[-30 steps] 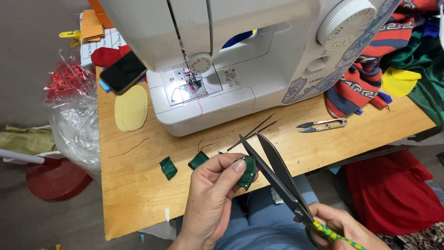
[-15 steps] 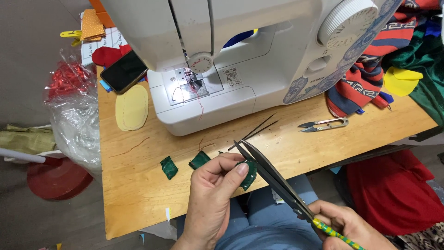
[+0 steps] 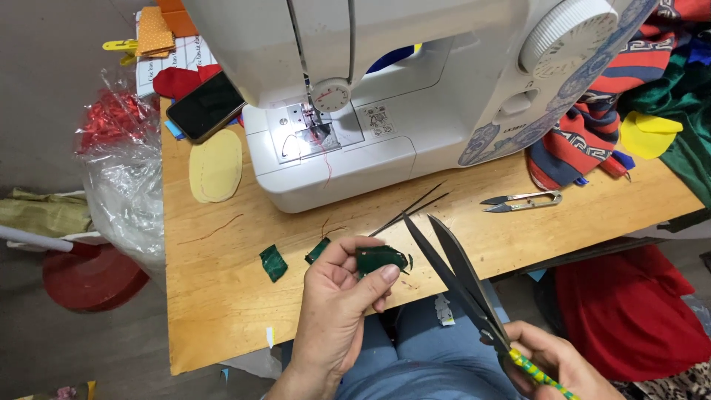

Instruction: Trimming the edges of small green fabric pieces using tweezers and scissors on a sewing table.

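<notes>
Moved: the scissors point(image 3: 463, 285) have pulled away from the green cloth piece point(image 3: 381, 259); blades slightly apart.
Left hand point(image 3: 337, 311): pinches the green cloth piece between thumb and fingers, above the table edge.
Right hand point(image 3: 552, 363): wrapped around the scissors' handle.
Table point(image 3: 222, 311): two green scraps point(image 3: 273, 262) by the left hand.
Farther: small snips point(image 3: 522, 201), white sewing machine point(image 3: 415, 96).

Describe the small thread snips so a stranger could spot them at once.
Start at the white sewing machine on the wooden table. Right of its base, near the striped cloth, lie the snips. They are small, all metal and lying untouched, unlike the long black scissors in the right hand.
</notes>
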